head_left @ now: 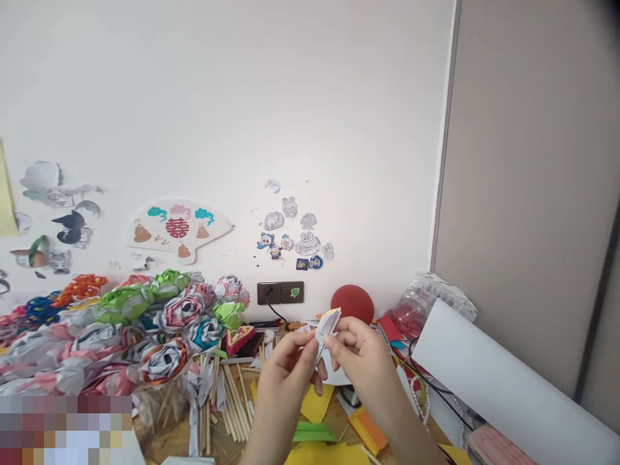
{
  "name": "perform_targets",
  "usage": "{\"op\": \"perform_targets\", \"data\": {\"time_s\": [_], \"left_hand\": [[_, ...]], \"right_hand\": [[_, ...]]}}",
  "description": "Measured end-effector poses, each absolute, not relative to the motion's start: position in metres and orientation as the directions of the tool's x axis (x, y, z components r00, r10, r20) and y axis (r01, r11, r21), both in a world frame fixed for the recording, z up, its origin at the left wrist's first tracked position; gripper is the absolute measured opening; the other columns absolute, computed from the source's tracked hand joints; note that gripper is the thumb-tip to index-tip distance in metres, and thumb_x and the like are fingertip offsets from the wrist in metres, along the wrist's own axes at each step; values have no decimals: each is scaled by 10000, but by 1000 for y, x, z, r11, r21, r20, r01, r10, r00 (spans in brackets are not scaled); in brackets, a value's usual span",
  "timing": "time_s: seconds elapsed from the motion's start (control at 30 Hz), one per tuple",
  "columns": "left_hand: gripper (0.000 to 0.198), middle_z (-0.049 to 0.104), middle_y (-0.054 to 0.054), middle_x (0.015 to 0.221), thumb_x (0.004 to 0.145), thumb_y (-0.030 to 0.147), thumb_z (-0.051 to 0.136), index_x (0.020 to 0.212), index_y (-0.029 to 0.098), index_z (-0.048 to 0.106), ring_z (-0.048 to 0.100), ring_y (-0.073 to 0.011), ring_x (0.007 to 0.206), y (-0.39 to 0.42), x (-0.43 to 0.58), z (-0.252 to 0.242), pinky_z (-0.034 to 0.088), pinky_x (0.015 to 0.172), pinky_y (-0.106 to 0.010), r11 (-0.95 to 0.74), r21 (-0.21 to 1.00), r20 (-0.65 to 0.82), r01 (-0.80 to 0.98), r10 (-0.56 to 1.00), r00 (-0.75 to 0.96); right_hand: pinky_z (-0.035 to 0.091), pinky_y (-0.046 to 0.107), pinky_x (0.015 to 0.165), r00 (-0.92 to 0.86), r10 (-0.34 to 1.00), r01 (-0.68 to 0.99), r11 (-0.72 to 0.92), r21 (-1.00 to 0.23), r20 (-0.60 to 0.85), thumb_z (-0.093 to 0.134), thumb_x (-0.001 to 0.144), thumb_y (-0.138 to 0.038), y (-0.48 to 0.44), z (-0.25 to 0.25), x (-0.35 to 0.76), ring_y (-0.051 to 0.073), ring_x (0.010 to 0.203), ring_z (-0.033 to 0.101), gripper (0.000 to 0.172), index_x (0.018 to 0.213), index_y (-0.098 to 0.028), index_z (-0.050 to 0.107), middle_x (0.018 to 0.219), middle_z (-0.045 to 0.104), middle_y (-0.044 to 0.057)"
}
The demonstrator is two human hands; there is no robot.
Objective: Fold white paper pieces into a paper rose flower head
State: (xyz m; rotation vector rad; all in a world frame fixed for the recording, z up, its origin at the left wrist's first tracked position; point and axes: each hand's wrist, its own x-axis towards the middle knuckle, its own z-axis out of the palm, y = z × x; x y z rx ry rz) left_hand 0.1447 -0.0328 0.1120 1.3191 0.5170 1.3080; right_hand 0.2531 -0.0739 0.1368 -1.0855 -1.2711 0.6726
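— Above the cluttered desk, what are the hands doing?

— Both are pinching a small folded paper piece (327,329): the left hand (285,368) is gripping its lower edge, the right hand (361,355) is clasping it from the other side.

— What is lying around them?

— Paper roses (165,323) are crowding the left, wooden sticks (235,400) are lying below, and a white paper roll (504,381) is slanting on the right, near a red ball (352,303).

Light: bright, soft, even daylight; source perhaps from the left.
Shadows: faint.
Edges: bowed, slightly blurred; lower-left corner pixelated.
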Motion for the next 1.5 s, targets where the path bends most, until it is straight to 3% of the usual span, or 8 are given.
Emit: {"op": "perform_targets", "data": {"time_s": [0.23,0.37,0.6,0.8,1.0,1.23,1.5], "left_hand": [[260,563,45,477,709,379,659,824,147,640,481,-77,404,-28,146,101,400,394,-180,-277,885,396,-374,870,293],[251,574,37,523,700,376,668,815,153,652,494,-84,434,-27,147,103,420,399,-182,-324,882,424,-342,864,274],[304,560,31,460,651,436,692,723,143,650,477,-84,382,-33,143,111,400,349,-179,-260,908,377,-328,849,371],[276,563,31,450,683,412,682,727,145,627,423,-54,335,-32,142,109,318,325,-149,-177,934,310,-310,834,457],[247,586,14,456,757,368,624,680,135,598,316,1,291,-34,143,109,211,337,-127,-4,932,233,-363,773,591],[279,577,10,464,695,404,675,668,133,615,371,-33,336,-28,144,111,279,335,-140,79,932,182,-353,742,645],[286,601,19,467,615,412,731,702,149,660,522,-108,440,-34,143,114,412,433,-194,-187,932,284,-312,909,306]], "right_hand": [[380,201,481,152,899,127,393,-911,410,546,783,-257,-74,135,256,102,478,510,93,775,-178,497,511,499,-70],[312,176,406,159,911,74,374,-924,381,557,789,-281,-71,132,258,66,400,424,122,801,-171,507,498,498,-74],[255,150,375,11,940,-227,334,-915,341,638,764,-339,-74,133,263,30,375,336,233,822,-162,500,497,521,-64],[218,139,349,-55,954,-335,261,-906,295,687,727,-357,-78,135,267,12,348,257,284,790,-163,490,468,514,-69],[221,136,348,-123,942,-339,255,-905,312,671,754,-331,-78,134,272,14,347,260,246,772,-160,495,460,530,-57],[217,136,340,-102,949,-321,254,-912,300,675,736,-368,-71,130,272,10,330,251,283,774,-167,480,464,525,-65],[246,146,362,-54,961,-82,266,-960,271,629,759,-328,-72,134,272,34,365,327,252,900,-150,519,498,532,-60]]}}
